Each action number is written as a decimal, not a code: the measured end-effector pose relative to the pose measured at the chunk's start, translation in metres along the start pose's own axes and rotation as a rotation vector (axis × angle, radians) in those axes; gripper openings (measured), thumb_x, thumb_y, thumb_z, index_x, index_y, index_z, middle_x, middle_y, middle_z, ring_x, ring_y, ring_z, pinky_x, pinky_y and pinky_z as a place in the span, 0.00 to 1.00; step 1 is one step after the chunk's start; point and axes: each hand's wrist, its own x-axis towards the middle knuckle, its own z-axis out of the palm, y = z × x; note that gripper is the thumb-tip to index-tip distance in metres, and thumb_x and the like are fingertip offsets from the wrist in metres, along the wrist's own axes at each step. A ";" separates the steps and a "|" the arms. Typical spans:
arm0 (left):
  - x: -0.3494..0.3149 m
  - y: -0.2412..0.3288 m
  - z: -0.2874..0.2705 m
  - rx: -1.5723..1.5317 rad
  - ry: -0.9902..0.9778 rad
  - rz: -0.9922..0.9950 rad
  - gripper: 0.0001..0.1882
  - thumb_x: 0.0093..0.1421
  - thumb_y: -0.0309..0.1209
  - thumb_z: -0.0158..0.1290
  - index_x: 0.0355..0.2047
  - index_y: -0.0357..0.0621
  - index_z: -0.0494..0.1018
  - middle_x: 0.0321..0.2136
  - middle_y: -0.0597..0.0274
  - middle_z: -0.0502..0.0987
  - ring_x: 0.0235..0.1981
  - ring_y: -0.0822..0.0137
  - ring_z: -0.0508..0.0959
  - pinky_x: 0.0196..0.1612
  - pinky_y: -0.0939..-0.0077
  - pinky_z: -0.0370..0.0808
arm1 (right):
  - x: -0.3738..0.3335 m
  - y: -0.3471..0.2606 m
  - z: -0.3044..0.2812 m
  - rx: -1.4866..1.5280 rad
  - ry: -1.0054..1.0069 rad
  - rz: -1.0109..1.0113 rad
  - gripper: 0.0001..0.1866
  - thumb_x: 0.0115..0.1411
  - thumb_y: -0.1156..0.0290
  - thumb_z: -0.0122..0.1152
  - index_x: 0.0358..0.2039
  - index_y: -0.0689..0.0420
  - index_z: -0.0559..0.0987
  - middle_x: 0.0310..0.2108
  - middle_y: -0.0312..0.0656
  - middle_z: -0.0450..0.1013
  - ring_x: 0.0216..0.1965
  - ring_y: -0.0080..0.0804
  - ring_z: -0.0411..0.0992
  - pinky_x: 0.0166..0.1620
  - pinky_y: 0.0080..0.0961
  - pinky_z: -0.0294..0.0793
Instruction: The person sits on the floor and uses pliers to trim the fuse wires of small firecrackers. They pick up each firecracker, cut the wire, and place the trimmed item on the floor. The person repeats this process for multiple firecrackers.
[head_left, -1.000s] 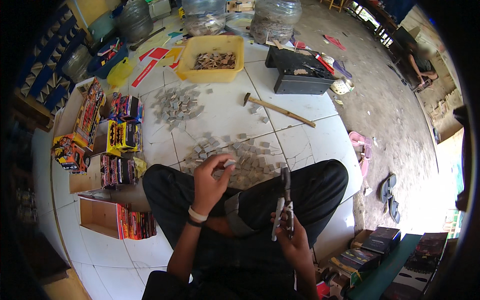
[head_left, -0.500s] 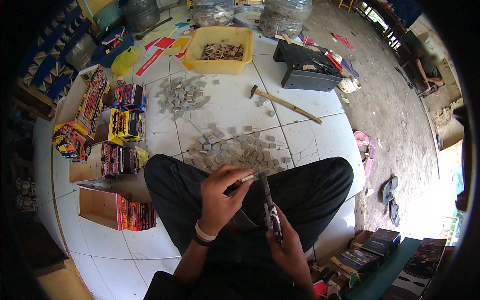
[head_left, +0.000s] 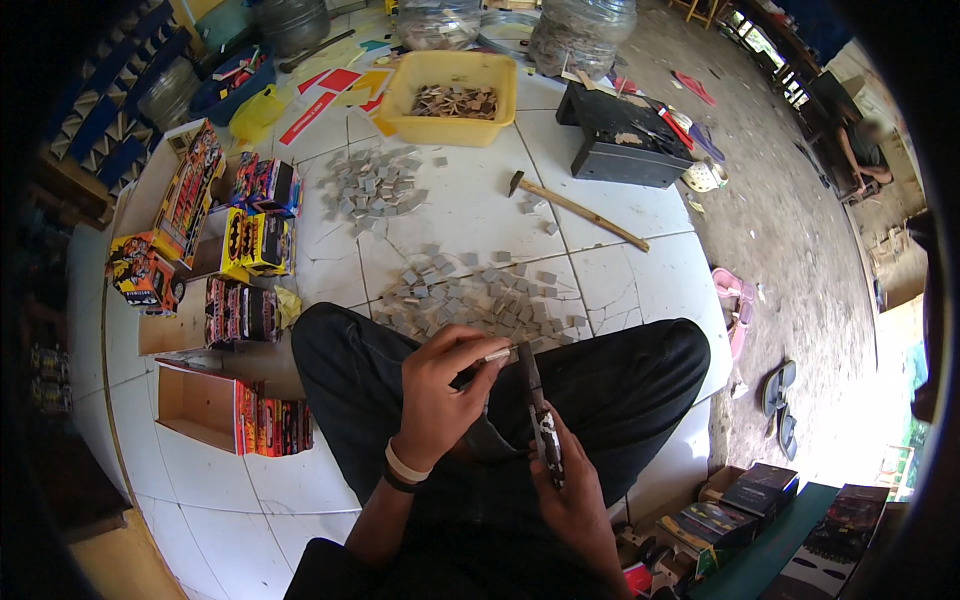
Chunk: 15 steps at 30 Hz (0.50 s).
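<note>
Left hand (head_left: 438, 392) pinched a thin, pale-edged piece (head_left: 495, 355) between fingers (head_left: 452, 346) — right hand (head_left: 574, 482) wrapped fingers round a dark metal tool (head_left: 531, 374), handle (head_left: 549, 440) white-flecked.

Seeing the hammer (head_left: 583, 215) lying on the floor (head_left: 475, 205), the basin (head_left: 448, 132) standing behind it to the left, holding chips (head_left: 455, 102), and the stool (head_left: 635, 162) standing behind it to the right. Seeing one heap of pieces (head_left: 373, 187) lying left of the hammer, a second heap (head_left: 475, 297) nearer. Seeing cartons (head_left: 200, 410) sitting farther left of it, sandals (head_left: 730, 286) lying right, and pincers (head_left: 549, 440) resting before it in the right hand (head_left: 575, 492).
</note>
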 end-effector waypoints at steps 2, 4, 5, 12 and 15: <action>0.000 0.000 -0.001 0.005 -0.003 0.007 0.12 0.56 0.18 0.66 0.41 0.39 0.85 0.36 0.56 0.83 0.34 0.62 0.84 0.37 0.72 0.79 | 0.001 -0.002 -0.001 -0.019 -0.016 0.016 0.39 0.66 0.84 0.55 0.76 0.51 0.58 0.48 0.55 0.72 0.48 0.48 0.75 0.55 0.39 0.73; 0.001 -0.001 -0.001 -0.002 0.001 0.015 0.12 0.55 0.19 0.66 0.41 0.40 0.84 0.36 0.56 0.81 0.33 0.58 0.83 0.37 0.70 0.78 | 0.001 -0.003 -0.001 -0.029 -0.021 0.028 0.39 0.66 0.84 0.55 0.76 0.51 0.57 0.47 0.54 0.71 0.46 0.48 0.75 0.53 0.39 0.73; 0.001 -0.001 -0.001 0.000 0.000 0.017 0.12 0.55 0.19 0.66 0.41 0.40 0.84 0.36 0.56 0.81 0.33 0.58 0.83 0.37 0.70 0.78 | 0.001 -0.003 -0.001 -0.044 -0.019 0.023 0.39 0.66 0.84 0.56 0.76 0.51 0.57 0.46 0.54 0.71 0.45 0.48 0.75 0.52 0.39 0.73; 0.001 -0.001 -0.001 0.007 -0.001 0.020 0.13 0.55 0.19 0.66 0.42 0.41 0.84 0.36 0.57 0.81 0.34 0.59 0.83 0.38 0.70 0.78 | 0.000 -0.006 0.000 -0.057 -0.022 0.039 0.41 0.66 0.84 0.55 0.77 0.50 0.56 0.44 0.54 0.70 0.43 0.49 0.74 0.51 0.39 0.73; 0.002 -0.001 -0.001 0.011 -0.006 0.026 0.13 0.55 0.19 0.66 0.42 0.41 0.85 0.36 0.57 0.81 0.35 0.59 0.83 0.38 0.70 0.79 | 0.000 -0.006 0.001 -0.051 -0.021 0.042 0.41 0.65 0.84 0.55 0.77 0.50 0.55 0.44 0.54 0.70 0.43 0.49 0.74 0.50 0.39 0.73</action>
